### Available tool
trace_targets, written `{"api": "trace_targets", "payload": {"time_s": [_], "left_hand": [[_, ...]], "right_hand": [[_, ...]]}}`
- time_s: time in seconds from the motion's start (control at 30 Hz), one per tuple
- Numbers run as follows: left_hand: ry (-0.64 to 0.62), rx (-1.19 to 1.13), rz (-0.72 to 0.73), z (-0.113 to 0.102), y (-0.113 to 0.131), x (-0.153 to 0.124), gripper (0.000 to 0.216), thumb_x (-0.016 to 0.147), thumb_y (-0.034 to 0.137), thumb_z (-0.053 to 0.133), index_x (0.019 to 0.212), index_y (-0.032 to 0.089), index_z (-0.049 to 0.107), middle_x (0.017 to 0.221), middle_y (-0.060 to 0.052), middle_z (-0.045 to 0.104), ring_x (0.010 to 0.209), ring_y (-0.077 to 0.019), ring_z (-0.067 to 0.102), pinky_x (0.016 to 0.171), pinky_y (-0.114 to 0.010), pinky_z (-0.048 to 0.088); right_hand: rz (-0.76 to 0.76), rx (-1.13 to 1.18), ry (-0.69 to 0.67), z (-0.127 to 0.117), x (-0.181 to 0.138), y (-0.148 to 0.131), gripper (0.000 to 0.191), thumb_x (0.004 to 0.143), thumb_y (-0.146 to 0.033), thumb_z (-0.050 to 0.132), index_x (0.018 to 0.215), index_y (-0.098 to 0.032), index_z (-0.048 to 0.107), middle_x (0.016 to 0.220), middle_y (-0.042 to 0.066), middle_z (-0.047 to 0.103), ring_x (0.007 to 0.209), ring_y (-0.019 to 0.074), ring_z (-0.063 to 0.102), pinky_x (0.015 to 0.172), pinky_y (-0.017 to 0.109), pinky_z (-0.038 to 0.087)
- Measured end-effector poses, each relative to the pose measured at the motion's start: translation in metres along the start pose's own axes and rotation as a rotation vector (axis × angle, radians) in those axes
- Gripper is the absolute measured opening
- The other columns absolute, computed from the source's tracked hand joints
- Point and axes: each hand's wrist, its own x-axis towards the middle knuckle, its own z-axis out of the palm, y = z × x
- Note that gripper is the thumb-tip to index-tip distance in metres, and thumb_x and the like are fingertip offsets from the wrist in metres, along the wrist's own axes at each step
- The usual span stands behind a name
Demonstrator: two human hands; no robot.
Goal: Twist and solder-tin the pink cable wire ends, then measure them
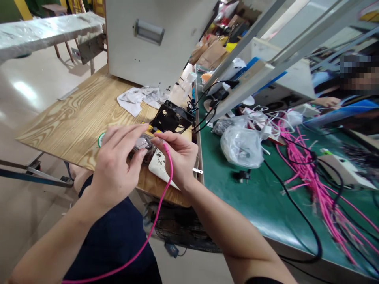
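My right hand [179,156] pinches the end of a pink cable [160,203] between thumb and fingertips. From there the cable loops down across my lap to the lower left. Close by on the left, my left hand [117,161] is open, its thumb apart from the stretched fingers. Between the hands lies a round, shiny metallic thing [144,142], partly hidden. A yellow and black object [151,128] shows beyond my left fingertips; its kind is unclear. A black cooling fan [173,117] stands just past the hands on the wooden board.
The wooden board [71,114] carries a white cloth [133,99], a white tray with dark specks [158,167] and a large pale cabinet [154,47]. On the green table [233,209] lie a bagged item [241,146], a black plug [242,175] and bundled pink cables [308,169]. Another person's hand [327,102] is at right.
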Motion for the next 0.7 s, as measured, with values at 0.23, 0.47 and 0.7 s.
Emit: {"api": "trace_targets", "payload": {"time_s": [0.23, 0.47, 0.7], "left_hand": [[-0.307, 0.025, 0.057, -0.004, -0.001, 0.04, 0.032, 0.092, 0.011, 0.071, 0.122, 0.021, 0.075, 0.114, -0.008, 0.081, 0.109, -0.0288, 0.074, 0.102, -0.049, 0.054], [-0.336, 0.006, 0.014, -0.002, 0.002, 0.048, 0.036, 0.088, 0.006, 0.071, 0.118, 0.025, 0.074, 0.097, -0.002, 0.081, 0.097, -0.0255, 0.075, 0.095, -0.043, 0.054], [-0.359, -0.02, 0.02, -0.006, -0.004, 0.057, 0.032, 0.09, 0.006, 0.068, 0.115, 0.024, 0.076, 0.091, 0.001, 0.081, 0.084, -0.0204, 0.076, 0.08, -0.033, 0.056]], "right_hand": [[0.051, 0.102, -0.025, -0.002, -0.002, -0.003, 0.019, 0.074, -0.038, 0.096, 0.085, -0.027, 0.085, 0.087, 0.0, 0.083, 0.079, 0.0162, 0.078, 0.076, 0.03, 0.066], [0.012, 0.1, -0.046, -0.003, -0.003, -0.005, 0.013, 0.078, -0.032, 0.094, 0.087, -0.028, 0.085, 0.086, -0.002, 0.083, 0.077, 0.0129, 0.076, 0.074, 0.026, 0.063], [-0.21, -0.286, -0.052, -0.009, -0.002, -0.003, 0.004, 0.088, -0.02, 0.08, 0.091, -0.022, 0.082, 0.083, 0.001, 0.079, 0.075, 0.0148, 0.072, 0.073, 0.031, 0.059]]}}
